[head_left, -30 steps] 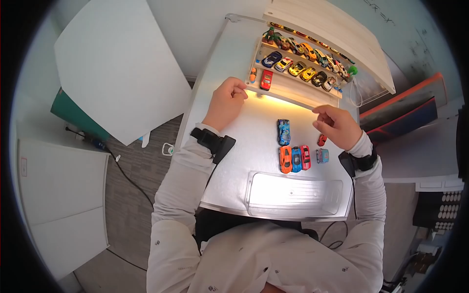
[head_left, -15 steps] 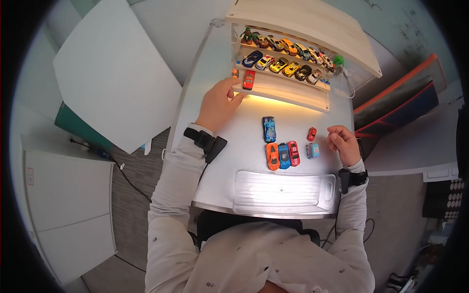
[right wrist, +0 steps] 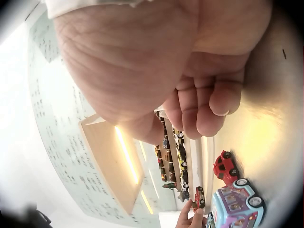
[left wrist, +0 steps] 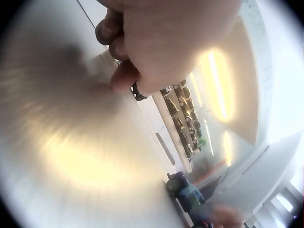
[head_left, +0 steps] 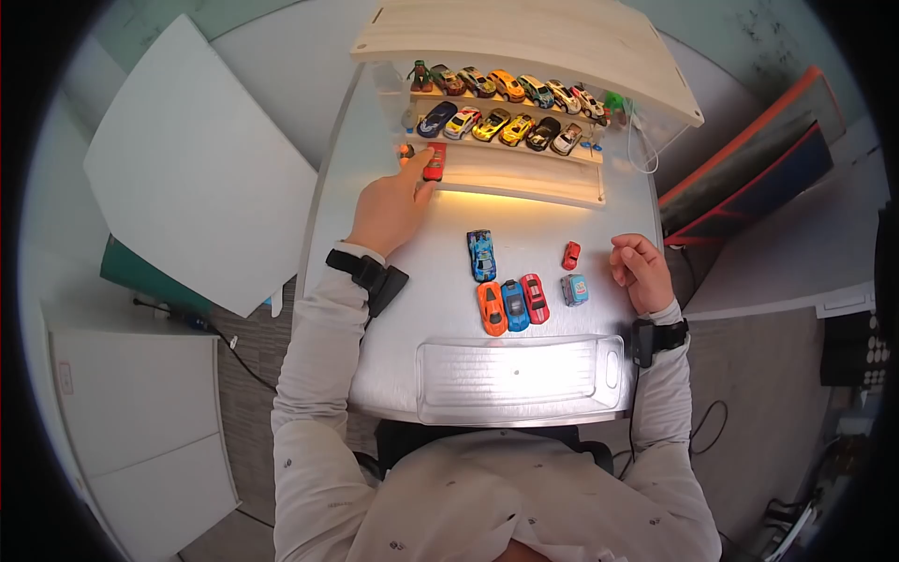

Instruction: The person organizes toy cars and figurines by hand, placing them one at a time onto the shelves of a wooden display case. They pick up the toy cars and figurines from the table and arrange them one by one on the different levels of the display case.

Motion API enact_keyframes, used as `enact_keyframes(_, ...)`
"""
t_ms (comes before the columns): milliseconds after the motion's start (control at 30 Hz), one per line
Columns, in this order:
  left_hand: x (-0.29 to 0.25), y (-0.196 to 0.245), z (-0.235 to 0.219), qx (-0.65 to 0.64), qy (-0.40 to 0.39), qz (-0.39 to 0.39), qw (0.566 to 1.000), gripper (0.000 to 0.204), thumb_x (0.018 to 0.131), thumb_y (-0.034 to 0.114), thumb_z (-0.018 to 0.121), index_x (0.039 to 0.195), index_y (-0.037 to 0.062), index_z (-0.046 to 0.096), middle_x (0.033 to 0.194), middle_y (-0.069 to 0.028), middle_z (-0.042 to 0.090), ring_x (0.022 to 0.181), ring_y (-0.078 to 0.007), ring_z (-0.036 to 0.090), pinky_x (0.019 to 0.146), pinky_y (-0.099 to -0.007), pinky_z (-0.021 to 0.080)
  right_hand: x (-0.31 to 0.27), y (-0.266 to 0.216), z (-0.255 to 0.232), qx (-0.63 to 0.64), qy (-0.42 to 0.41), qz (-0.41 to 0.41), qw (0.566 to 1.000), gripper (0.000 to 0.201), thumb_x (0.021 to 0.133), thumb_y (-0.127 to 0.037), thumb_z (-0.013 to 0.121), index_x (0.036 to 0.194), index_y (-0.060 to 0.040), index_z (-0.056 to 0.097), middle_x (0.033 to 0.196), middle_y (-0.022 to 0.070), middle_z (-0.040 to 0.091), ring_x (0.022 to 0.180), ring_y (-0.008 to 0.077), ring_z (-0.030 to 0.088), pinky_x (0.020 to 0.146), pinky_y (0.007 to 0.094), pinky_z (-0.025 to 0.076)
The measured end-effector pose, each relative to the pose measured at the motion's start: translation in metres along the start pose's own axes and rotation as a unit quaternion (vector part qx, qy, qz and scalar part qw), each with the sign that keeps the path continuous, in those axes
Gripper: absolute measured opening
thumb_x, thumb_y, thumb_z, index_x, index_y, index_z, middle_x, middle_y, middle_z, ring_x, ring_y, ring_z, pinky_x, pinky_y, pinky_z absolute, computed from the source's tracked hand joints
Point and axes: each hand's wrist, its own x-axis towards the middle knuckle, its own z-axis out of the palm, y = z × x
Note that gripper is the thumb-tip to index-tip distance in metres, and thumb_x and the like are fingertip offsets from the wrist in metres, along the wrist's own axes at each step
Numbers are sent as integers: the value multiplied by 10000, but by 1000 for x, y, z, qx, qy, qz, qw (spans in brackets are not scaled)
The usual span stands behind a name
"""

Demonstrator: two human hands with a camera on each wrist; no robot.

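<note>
Car (head_left: 434, 169) (red) in left hand (head_left: 388, 214)

"Which one is being handled?"

"The red toy car (head_left: 434, 163), small, with dark wheels."

"Where is it?"

"At the left end of the lowest shelf (head_left: 524, 178), the nearest of the shelves."

"How does it sit?"

"Upright, roof up, its length running from near to far. It's pinched between fingertips, so part of it is covered."

"Touching the wood?"

"It looks right at the surface, but I can't tell whether every wheel is down."
</note>
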Motion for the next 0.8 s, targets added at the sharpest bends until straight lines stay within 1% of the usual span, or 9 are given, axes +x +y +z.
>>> enact_keyframes(67, 1, 0, 1, 15, -9, 11, 1000, 480, 976, 290, 639, 1423, 149, 536, 825, -195, 719, 748, -410, 695, 677, -505, 536, 0, 1, 0, -2, 0, 0, 1000, 215, 1033, -158, 601, 1207, -32, 624, 898, 27, 646, 711, 86, 556, 655, 228, 467)
enact_keyframes(167, 2, 5, -1, 23, -21, -1, 999, 440, 981, 284, 631, 1390, 141, 553, 842, -193, 723, 765, -404, 698, 686, -503, 540, 1, 2, 0, -7, -4, -8, 1000, 219, 1035, -149, 601, 1214, -26, 620, 912, 33, 655, 728, 87, 569, 668, 227, 473)
enact_keyframes(267, 2, 3, 2, 2, -8, -13, 1000, 447, 977, 260, 643, 1406, 157, 574, 808, -173, 693, 760, -389, 671, 681, -487, 504, 0, 1, 1, -25, 1, -2, 1000, 223, 1034, -136, 597, 1221, -16, 615, 924, 41, 661, 746, 90, 582, 681, 229, 479)
enact_keyframes(467, 2, 0, 4, 12, 13, -5, 1000, 413, 977, 246, 636, 1370, 129, 585, 894, -184, 719, 819, -417, 682, 717, -508, 520, 1, 1, 3, -55, 2, -7, 998, 230, 1036, -126, 588, 1228, -1, 608, 945, 51, 669, 760, 101, 600, 689, 235, 488)
enact_keyframes(800, 2, 0, 2, 0, 8, -12, 1000, 412, 976, 242, 636, 1367, 121, 579, 888, -174, 717, 821, -415, 682, 718, -504, 521, 1, 4, 5, -73, 13, -22, 997, 222, 1031, -115, 597, 1220, 2, 612, 946, 52, 675, 760, 99, 611, 686, 228, 495)
